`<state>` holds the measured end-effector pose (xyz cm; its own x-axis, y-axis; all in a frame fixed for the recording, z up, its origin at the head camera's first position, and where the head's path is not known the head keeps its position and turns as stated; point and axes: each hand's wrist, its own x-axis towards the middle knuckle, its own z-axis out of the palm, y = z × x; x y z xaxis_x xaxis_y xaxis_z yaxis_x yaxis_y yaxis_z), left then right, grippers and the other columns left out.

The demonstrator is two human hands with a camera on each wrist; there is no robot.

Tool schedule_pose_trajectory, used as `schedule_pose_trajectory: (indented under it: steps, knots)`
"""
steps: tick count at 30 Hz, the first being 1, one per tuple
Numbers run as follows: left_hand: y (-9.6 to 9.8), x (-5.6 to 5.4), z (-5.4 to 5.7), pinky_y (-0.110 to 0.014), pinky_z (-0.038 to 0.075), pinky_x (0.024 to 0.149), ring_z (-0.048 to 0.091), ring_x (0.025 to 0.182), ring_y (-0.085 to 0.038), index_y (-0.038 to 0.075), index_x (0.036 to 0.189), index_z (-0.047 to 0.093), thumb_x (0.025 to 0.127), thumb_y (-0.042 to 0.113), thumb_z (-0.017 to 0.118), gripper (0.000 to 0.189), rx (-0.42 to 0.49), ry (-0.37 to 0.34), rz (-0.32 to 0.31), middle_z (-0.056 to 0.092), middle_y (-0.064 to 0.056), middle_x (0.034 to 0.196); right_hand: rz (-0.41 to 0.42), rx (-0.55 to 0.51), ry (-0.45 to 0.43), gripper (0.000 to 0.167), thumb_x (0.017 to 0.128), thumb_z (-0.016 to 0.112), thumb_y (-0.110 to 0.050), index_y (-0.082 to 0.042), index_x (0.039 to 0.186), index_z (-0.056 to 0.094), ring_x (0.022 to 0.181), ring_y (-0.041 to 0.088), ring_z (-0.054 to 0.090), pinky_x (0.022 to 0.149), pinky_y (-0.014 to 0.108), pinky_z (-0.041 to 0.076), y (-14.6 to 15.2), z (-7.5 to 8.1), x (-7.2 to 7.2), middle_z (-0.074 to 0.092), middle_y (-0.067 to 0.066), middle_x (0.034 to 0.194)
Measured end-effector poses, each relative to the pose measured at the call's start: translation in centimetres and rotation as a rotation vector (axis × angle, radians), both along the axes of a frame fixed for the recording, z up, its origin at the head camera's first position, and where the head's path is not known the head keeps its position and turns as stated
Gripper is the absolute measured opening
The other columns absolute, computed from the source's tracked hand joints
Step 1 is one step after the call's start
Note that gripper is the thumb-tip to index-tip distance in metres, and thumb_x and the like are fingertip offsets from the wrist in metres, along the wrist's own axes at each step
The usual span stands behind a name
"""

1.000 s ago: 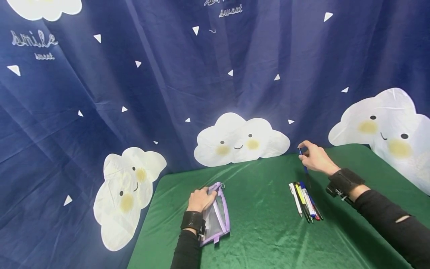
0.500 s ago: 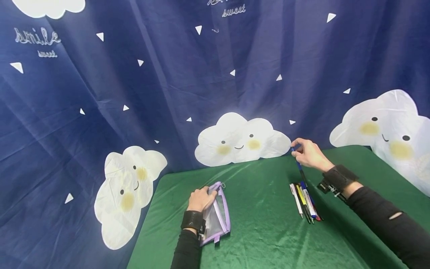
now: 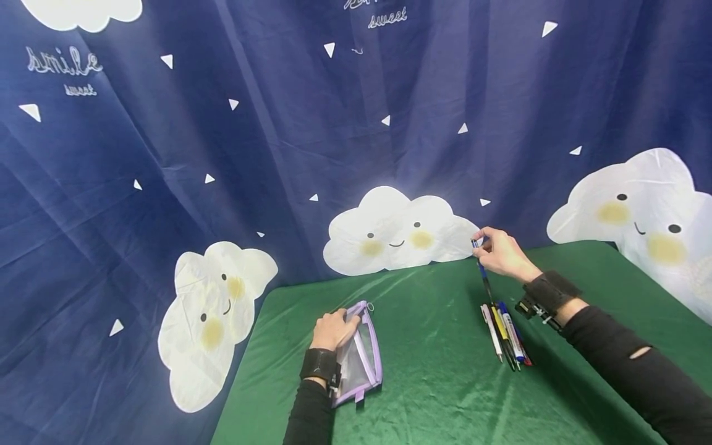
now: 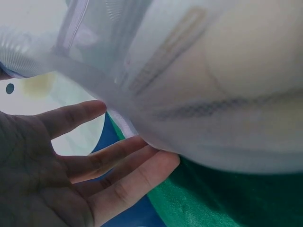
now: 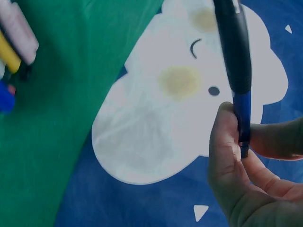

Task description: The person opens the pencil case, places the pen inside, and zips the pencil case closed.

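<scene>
Right hand (image 3: 503, 252): I see my fingertips pinched together on the top end of a blue pen (image 3: 483, 272), which hangs above the pile of pens (image 3: 506, 334).
Left hand (image 3: 332, 329): I see it resting on the mesh pouch (image 3: 360, 358), fingers relaxed and slightly apart.
Surface: green tablecloth (image 3: 434, 383).
Writing: the navy backdrop (image 3: 278, 123) reads "smile sweet" in white script.

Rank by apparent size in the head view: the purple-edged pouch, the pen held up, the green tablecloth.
1. green tablecloth
2. purple-edged pouch
3. pen, pinched by the right hand; it is farther away, so its rank is less sure.
</scene>
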<state>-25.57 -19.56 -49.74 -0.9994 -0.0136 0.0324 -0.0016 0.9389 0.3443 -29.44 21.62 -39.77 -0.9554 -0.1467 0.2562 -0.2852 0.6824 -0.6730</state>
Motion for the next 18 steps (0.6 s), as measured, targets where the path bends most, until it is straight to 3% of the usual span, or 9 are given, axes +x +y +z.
schedule_pose_trajectory:
  steps: [7, 18]
  knots:
    - [-0.1, 0.0, -0.1, -0.06, 0.051, 0.095, 0.063, 0.114, -0.053, 0.006, 0.135, 0.064, 0.092, 0.048, 0.053, 0.061, 0.006, -0.003, 0.0, 0.067, -0.027, 0.129, 0.009, -0.037, -0.003, 0.032, 0.094, 0.062, -0.007, 0.003, 0.124, 0.059, 0.086, 0.03, 0.071, 0.07, 0.031, 0.05, -1.5, -0.2, -0.4, 0.074, 0.025, 0.1]
    - [0.1, 0.3, 0.0, -0.06, 0.051, 0.097, 0.062, 0.116, -0.053, 0.006, 0.136, 0.064, 0.091, 0.049, 0.05, 0.064, 0.003, -0.003, -0.001, 0.067, -0.027, 0.13, -0.04, -0.103, 0.098, 0.026, 0.091, 0.064, -0.005, 0.001, 0.116, 0.06, 0.082, 0.032, 0.07, 0.069, 0.031, 0.049, -4.7, -0.4, -1.2, 0.072, 0.024, 0.093]
